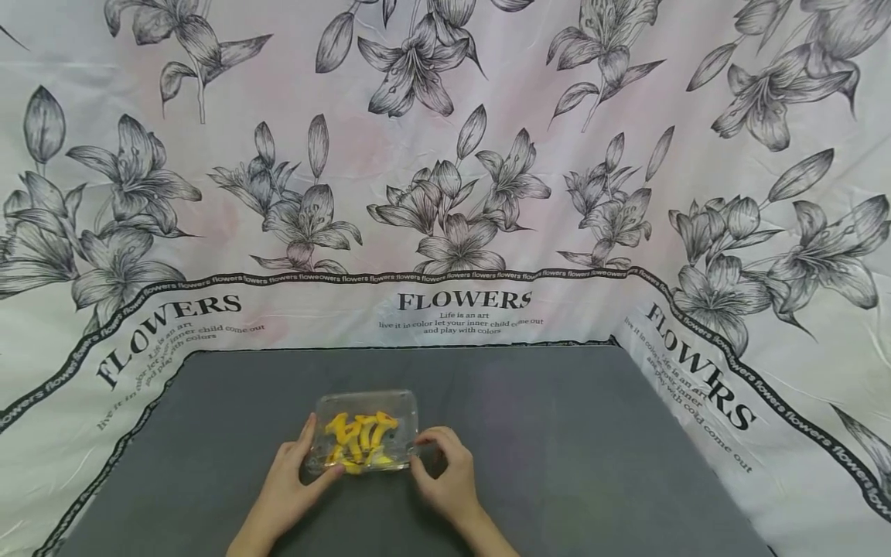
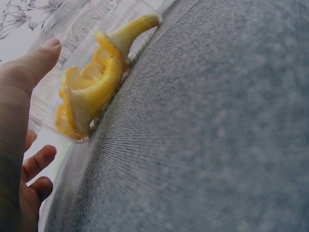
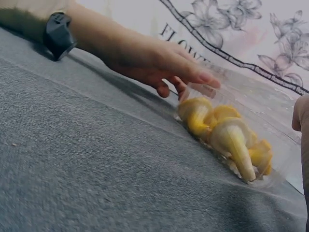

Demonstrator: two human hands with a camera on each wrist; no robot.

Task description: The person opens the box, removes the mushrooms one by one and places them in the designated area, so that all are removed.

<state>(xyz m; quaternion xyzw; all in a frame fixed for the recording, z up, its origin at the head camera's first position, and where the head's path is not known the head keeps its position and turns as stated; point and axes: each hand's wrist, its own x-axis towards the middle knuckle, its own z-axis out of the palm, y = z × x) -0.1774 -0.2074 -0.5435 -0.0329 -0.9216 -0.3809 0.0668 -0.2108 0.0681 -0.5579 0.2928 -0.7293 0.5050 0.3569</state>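
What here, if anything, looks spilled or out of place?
Nothing stands out: the yellow mushrooms lie jumbled but inside the clear plastic box, none visibly spilled onto the gray cloth, and the box shows no obvious damage.

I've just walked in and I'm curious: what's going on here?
Someone is handling a clear plastic box of yellow mushrooms on a grey table. Their left hand holds the near left corner, and their right hand has thumb and forefinger at the right edge. The mushrooms are inside the box.
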